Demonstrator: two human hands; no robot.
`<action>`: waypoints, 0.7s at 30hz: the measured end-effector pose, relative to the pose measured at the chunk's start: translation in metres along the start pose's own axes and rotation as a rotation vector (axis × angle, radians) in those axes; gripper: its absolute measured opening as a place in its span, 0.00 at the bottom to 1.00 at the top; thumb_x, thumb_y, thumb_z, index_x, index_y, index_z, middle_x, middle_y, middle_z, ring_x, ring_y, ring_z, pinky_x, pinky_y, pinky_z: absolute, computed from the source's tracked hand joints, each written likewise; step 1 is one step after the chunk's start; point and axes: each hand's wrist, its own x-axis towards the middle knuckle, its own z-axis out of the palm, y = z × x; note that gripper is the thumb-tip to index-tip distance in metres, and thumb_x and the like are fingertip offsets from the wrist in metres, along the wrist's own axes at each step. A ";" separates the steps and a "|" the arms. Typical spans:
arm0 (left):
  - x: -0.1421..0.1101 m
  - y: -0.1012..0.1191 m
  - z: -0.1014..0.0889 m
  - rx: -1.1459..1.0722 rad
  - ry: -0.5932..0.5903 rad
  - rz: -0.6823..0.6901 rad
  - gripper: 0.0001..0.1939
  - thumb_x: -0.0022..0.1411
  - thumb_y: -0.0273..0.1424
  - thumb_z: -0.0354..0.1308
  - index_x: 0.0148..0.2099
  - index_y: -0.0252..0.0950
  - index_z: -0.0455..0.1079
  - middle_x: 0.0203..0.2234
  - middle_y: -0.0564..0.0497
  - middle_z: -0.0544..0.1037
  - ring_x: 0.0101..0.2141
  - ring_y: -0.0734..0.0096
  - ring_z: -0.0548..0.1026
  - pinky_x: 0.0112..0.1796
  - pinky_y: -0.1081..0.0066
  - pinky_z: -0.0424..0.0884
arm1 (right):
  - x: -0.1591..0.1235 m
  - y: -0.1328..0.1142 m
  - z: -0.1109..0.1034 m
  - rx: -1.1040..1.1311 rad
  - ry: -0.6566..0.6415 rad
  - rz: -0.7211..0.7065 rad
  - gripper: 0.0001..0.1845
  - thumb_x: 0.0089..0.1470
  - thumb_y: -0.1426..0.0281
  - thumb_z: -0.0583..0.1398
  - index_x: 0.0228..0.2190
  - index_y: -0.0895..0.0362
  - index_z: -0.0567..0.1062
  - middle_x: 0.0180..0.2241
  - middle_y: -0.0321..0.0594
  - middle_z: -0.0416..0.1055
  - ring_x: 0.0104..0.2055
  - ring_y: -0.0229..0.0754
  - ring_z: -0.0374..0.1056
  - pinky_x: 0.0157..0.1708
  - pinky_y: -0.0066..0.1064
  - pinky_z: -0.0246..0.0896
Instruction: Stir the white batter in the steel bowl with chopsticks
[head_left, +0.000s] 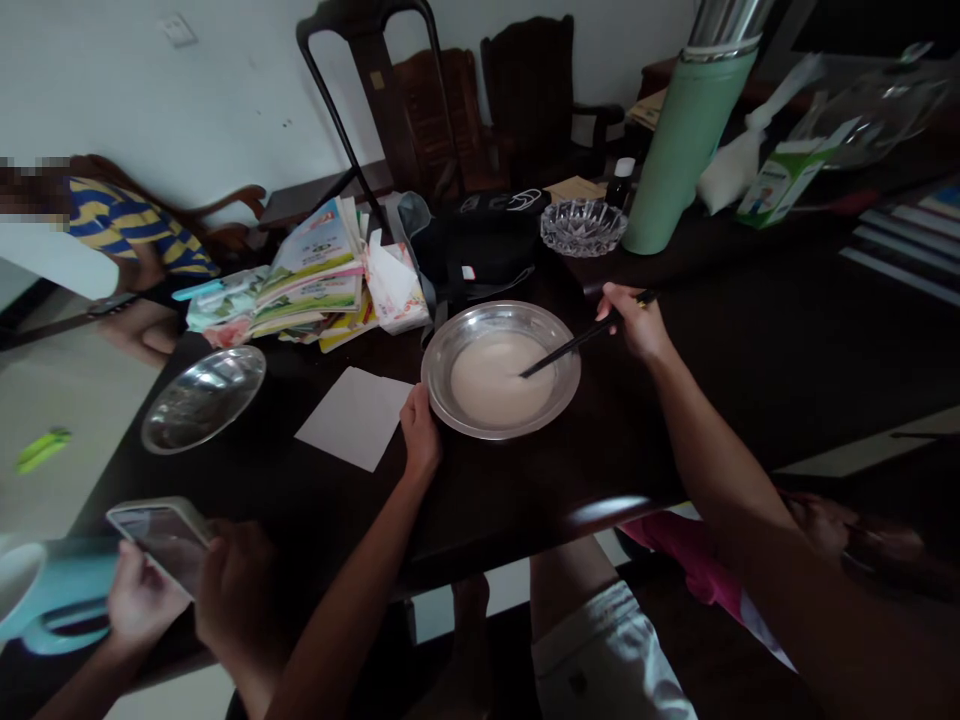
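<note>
A shiny metal bowl with a wide rim stands on the dark table, holding a pale, milky batter-like liquid. My left hand grips the bowl's left rim, its fingers partly hidden by the edge. On the other side, my right hand is closed around dark chopsticks, which slant down to the left with their tips in the liquid. A white sheet of paper lies on the table left of my left hand.
Another person's hands hold a phone at lower left, near a light blue mug. A second metal bowl is at left. Behind stand books, a tissue pack, a glass ashtray and a green thermos.
</note>
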 end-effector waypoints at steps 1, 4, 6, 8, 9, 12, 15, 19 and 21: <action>0.000 0.000 0.000 0.002 -0.003 0.001 0.24 0.62 0.48 0.56 0.23 0.38 0.56 0.19 0.58 0.55 0.24 0.76 0.53 0.25 0.73 0.54 | -0.001 0.000 0.002 0.008 -0.049 0.003 0.30 0.51 0.44 0.62 0.15 0.55 0.74 0.14 0.33 0.63 0.16 0.31 0.56 0.20 0.29 0.50; 0.000 0.000 -0.001 0.013 -0.001 0.014 0.23 0.63 0.46 0.55 0.23 0.38 0.55 0.19 0.58 0.55 0.24 0.76 0.53 0.26 0.74 0.54 | -0.003 -0.001 0.010 -0.030 -0.268 0.008 0.24 0.51 0.47 0.64 0.20 0.55 0.79 0.15 0.33 0.67 0.20 0.33 0.63 0.26 0.29 0.56; 0.000 0.000 0.000 0.016 0.008 0.022 0.23 0.62 0.45 0.56 0.23 0.38 0.54 0.19 0.59 0.54 0.24 0.76 0.52 0.26 0.74 0.54 | -0.001 -0.002 0.011 -0.036 -0.239 -0.021 0.25 0.50 0.46 0.64 0.20 0.55 0.78 0.16 0.33 0.67 0.22 0.34 0.64 0.27 0.30 0.58; 0.001 0.001 0.000 0.014 0.013 0.024 0.23 0.62 0.45 0.56 0.23 0.38 0.53 0.19 0.59 0.53 0.24 0.76 0.52 0.26 0.74 0.54 | 0.003 -0.002 0.008 -0.018 -0.071 -0.020 0.29 0.47 0.43 0.64 0.17 0.55 0.76 0.14 0.33 0.65 0.18 0.33 0.59 0.23 0.29 0.54; 0.001 0.002 0.000 0.011 0.012 0.023 0.23 0.61 0.45 0.56 0.23 0.38 0.53 0.19 0.59 0.53 0.24 0.76 0.52 0.26 0.74 0.54 | 0.006 -0.003 0.006 -0.010 -0.006 -0.011 0.31 0.46 0.41 0.62 0.14 0.56 0.74 0.14 0.33 0.64 0.17 0.32 0.57 0.20 0.29 0.51; 0.001 0.004 0.002 0.013 0.013 0.015 0.24 0.61 0.45 0.56 0.23 0.38 0.53 0.19 0.59 0.52 0.24 0.76 0.51 0.25 0.74 0.54 | 0.012 -0.011 0.005 -0.028 -0.031 0.004 0.34 0.47 0.39 0.61 0.13 0.56 0.72 0.13 0.34 0.63 0.16 0.31 0.55 0.18 0.29 0.46; 0.002 0.007 0.003 0.034 0.019 0.013 0.24 0.61 0.45 0.56 0.22 0.38 0.52 0.19 0.59 0.52 0.23 0.76 0.51 0.25 0.74 0.53 | 0.021 -0.021 0.016 -0.096 -0.241 -0.007 0.29 0.50 0.44 0.62 0.19 0.57 0.76 0.14 0.33 0.63 0.18 0.32 0.58 0.23 0.30 0.51; 0.002 0.007 0.003 0.031 0.028 0.008 0.24 0.60 0.46 0.56 0.22 0.39 0.52 0.19 0.59 0.52 0.23 0.77 0.50 0.24 0.73 0.52 | 0.035 -0.021 0.025 -0.125 -0.035 -0.009 0.32 0.52 0.43 0.60 0.14 0.56 0.70 0.11 0.32 0.57 0.16 0.32 0.52 0.21 0.31 0.47; 0.002 0.005 0.002 0.009 0.031 -0.003 0.24 0.59 0.47 0.56 0.23 0.39 0.52 0.19 0.60 0.52 0.23 0.77 0.50 0.25 0.73 0.52 | 0.035 -0.016 0.023 -0.107 0.034 0.002 0.34 0.53 0.43 0.58 0.12 0.55 0.67 0.11 0.33 0.54 0.15 0.32 0.49 0.20 0.31 0.45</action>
